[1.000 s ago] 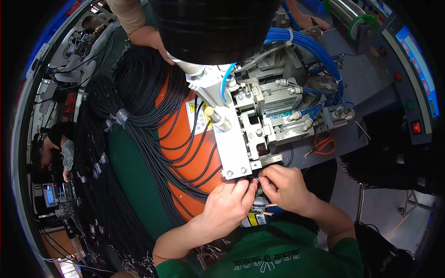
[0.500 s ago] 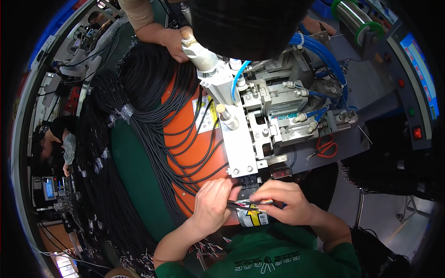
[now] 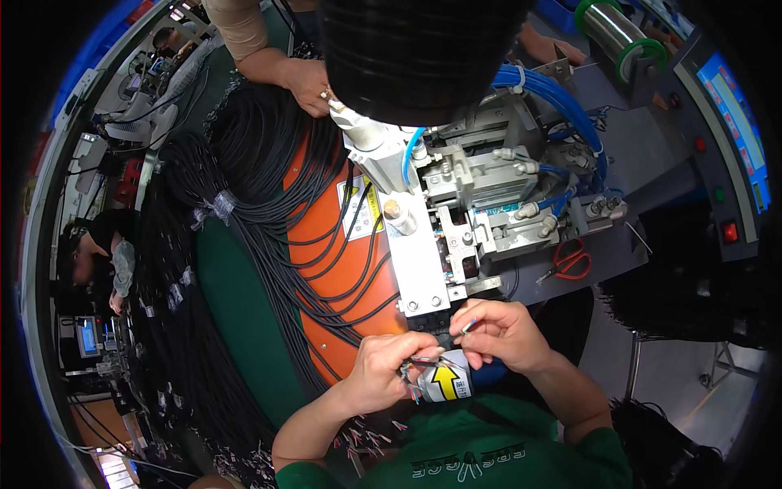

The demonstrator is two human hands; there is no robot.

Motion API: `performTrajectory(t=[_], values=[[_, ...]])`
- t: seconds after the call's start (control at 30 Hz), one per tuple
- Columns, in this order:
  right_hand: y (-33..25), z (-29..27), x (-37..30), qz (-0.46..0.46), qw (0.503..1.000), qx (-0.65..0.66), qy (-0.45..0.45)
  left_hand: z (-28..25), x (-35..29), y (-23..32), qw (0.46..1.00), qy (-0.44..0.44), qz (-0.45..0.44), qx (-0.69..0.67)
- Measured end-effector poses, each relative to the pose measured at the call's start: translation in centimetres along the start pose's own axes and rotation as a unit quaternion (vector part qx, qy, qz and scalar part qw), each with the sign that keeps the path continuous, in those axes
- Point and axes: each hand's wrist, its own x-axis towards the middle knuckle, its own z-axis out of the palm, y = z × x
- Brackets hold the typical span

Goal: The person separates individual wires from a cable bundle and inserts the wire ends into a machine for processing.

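My left hand (image 3: 384, 368) is closed on black cable ends, with stripped coloured wires (image 3: 414, 393) poking out below its fingers. My right hand (image 3: 507, 336) pinches the tip of a thin wire (image 3: 469, 326) that looks blue and white. Both hands hover just in front of a metal clamping machine (image 3: 419, 265), over a white label with a yellow arrow (image 3: 445, 381). Several black cables (image 3: 334, 269) run from a large bundle across an orange plate (image 3: 362, 285) toward the machine's front.
Blue air hoses (image 3: 570, 106) arch over the machine. Red-handled scissors (image 3: 573, 259) lie to its right, near a control panel (image 3: 721, 163). A wire spool (image 3: 615, 37) stands at the far right. Another person's hand (image 3: 308, 85) rests by the cable bundle (image 3: 244, 147).
My hands have moved apart. The right one has shifted slightly up, from the cable ends to a thin wire tip. In my left hand the wires now point downward.
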Motion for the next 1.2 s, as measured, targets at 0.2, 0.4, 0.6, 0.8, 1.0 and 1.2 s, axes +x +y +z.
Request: performTrajectory(t=[0.2,0.4,0.6,0.8,1.0,1.2], values=[[1.0,0.2,-0.1,-0.126,0.988,-0.090,0.013,0.5,0.7,0.7,0.995,-0.028,0.078,0.051],[1.4,1.3,-0.2,-0.216,0.903,-0.355,0.112,1.5,0.9,1.0,0.994,0.017,0.059,0.086],[2.3,2.3,-0.1,-0.335,0.760,-0.541,0.132,1.5,0.8,0.9,0.999,0.026,-0.015,0.034],[0.9,0.1,0.1,-0.041,0.997,-0.050,0.049,1.3,0.6,0.8,0.999,0.004,-0.021,0.044],[0.6,-0.4,0.2,0.007,0.999,-0.014,0.032,-0.5,1.2,0.6,0.991,-0.084,-0.070,-0.071],[0.3,-0.5,0.3,-0.032,0.991,-0.132,0.020,-0.9,1.4,0.4,0.967,-0.150,-0.144,-0.145]])
